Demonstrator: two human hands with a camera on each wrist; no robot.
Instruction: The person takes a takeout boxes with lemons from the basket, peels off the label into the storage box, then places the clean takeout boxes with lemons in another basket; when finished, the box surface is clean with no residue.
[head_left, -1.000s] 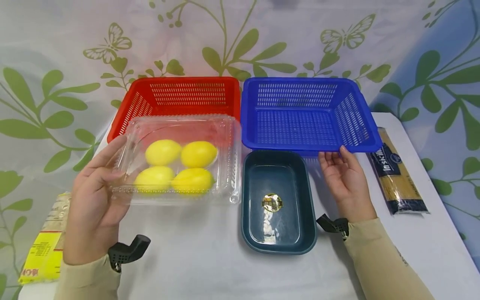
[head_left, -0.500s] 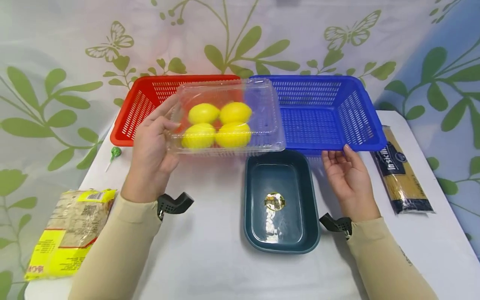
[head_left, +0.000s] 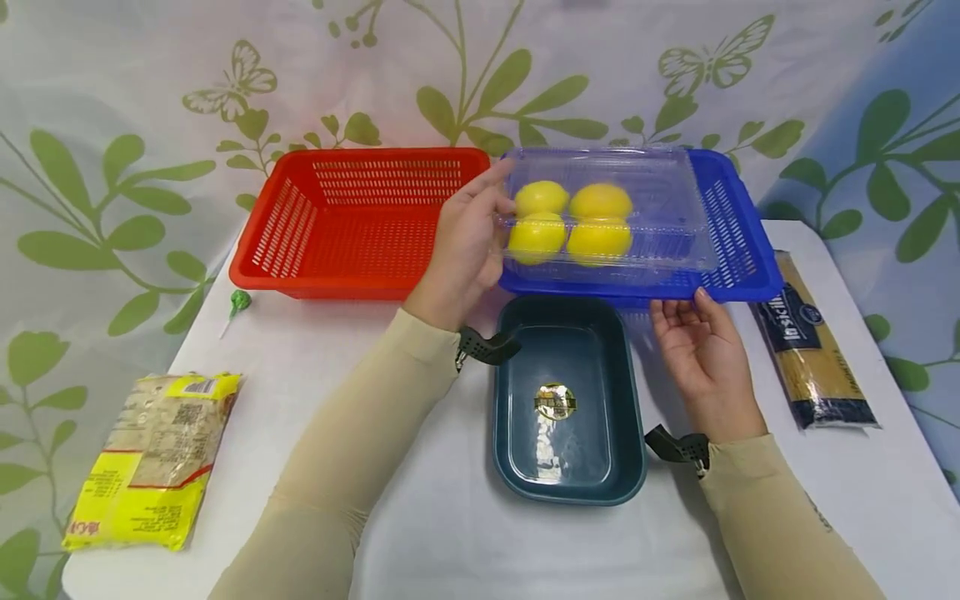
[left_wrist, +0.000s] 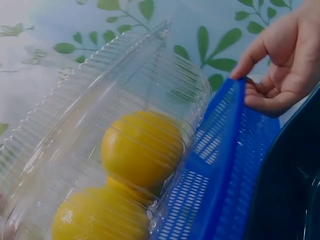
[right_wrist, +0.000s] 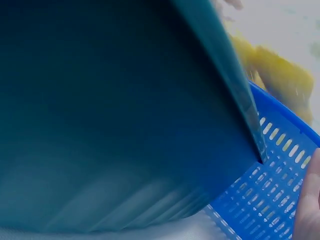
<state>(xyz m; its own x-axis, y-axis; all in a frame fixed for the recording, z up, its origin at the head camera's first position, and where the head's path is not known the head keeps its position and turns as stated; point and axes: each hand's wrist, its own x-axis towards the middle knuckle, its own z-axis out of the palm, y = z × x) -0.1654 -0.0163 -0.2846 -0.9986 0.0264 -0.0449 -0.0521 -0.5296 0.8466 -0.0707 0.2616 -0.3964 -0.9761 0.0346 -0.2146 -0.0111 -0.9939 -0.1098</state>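
Note:
My left hand [head_left: 465, 246] grips the left edge of a clear plastic clamshell box [head_left: 671, 217] with several yellow lemons [head_left: 602, 242] inside. The box is over the blue plastic basket [head_left: 738, 221] and covers most of its inside in the head view. In the left wrist view the lidded box [left_wrist: 75, 130] appears tilted, its far end near the basket's rim. My right hand [head_left: 701, 358] pinches the basket's front rim between thumb and fingers. Part of that hand [right_wrist: 307, 205] shows at the edge of the right wrist view.
A red basket [head_left: 360, 287] stands left of the blue one. A dark teal dish [head_left: 570, 450] sits in front. A pasta packet [head_left: 817, 346] lies at right, a yellow food bag [head_left: 157, 458] and a green lollipop [head_left: 239, 301] at left.
My left hand has carried the box of lemons rightward from in front of the red basket to over the blue basket. The right hand has kept hold of the blue rim.

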